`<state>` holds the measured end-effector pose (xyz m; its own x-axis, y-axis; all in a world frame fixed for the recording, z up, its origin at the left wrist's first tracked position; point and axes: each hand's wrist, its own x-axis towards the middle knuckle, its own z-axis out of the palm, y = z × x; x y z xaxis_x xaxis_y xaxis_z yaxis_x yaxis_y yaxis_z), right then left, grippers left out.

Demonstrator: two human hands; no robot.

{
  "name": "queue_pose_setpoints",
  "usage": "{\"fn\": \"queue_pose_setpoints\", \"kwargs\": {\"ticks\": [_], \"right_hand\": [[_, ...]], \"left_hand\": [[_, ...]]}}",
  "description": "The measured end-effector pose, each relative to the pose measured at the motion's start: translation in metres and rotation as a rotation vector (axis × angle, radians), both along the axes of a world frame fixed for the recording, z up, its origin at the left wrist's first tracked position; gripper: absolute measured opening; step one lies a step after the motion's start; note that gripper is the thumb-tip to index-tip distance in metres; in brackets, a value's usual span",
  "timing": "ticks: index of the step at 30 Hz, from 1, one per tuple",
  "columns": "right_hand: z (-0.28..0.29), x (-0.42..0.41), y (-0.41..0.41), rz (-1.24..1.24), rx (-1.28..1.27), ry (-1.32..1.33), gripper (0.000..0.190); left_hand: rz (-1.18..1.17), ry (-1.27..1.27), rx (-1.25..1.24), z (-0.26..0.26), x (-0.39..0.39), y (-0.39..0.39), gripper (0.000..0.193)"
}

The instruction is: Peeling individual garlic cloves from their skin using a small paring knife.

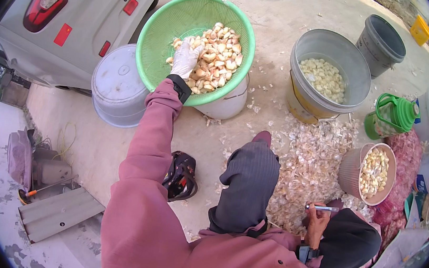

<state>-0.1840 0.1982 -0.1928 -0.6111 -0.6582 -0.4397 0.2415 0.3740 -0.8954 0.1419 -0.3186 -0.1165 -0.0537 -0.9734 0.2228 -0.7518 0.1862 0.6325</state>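
Note:
My left hand (pixel 186 58), in a whitish glove, reaches into a green plastic colander (pixel 151 43) and touches unpeeled garlic cloves (pixel 219 61); its fingertips are partly hidden, so I cannot tell if it grips any. The colander rests on a white bucket (pixel 227 105). Bare, my right hand (pixel 317 221) is closed around a small knife (pixel 322 208) above my bent leg. Beyond it a ribbed pinkish basket (pixel 349 171) holds garlic cloves (pixel 373 174). A large grey bucket (pixel 298 80) contains peeled cloves (pixel 322 79) in water.
Garlic skins (pixel 310 164) cover the floor between my legs and the buckets. A green jug (pixel 393 116) and red mesh sack (pixel 404 155) stand right. An upturned basin (pixel 121 83) lies near a parked vehicle (pixel 89 12). A dark patterned bag (pixel 182 176) sits left of my leg.

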Motion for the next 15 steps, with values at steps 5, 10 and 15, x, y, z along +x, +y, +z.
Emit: {"fn": "queue_pose_setpoints", "kwargs": {"ticks": [5,10,15], "right_hand": [[-0.004,0.000,0.001,-0.019,-0.006,0.017,0.019],[-0.016,-0.005,0.005,0.004,0.006,-0.035,0.019],[0.001,0.004,-0.002,-0.011,-0.002,-0.002,0.019]], "left_hand": [[-0.053,0.246,0.037,0.016,0.045,-0.003,0.050],[-0.002,0.624,0.336,0.041,0.036,0.031,0.033],[-0.044,0.826,0.496,0.037,0.059,0.033,0.022]]}}
